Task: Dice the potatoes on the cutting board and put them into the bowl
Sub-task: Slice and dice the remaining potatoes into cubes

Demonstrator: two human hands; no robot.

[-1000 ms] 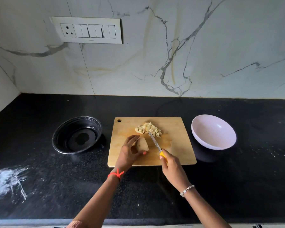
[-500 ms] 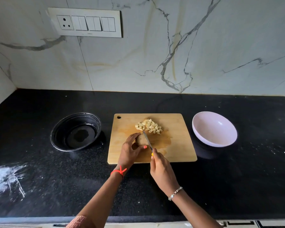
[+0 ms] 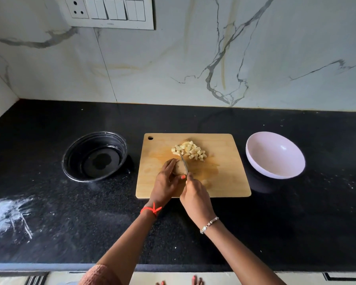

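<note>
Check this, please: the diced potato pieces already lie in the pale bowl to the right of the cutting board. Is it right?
No. The head view shows the diced potato pieces heaped on the cutting board; the pale bowl to its right holds nothing.

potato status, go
Left hand holds potato piece on cutting board; right hand grips knife, blade on it. Diced pile beyond. Pale bowl empty, path clear.

Pale yellow potato dice (image 3: 188, 150) are heaped on a rectangular wooden cutting board (image 3: 224, 182), mid-frame. A round lilac bowl (image 3: 275, 159) is set upright just to its right.
</note>
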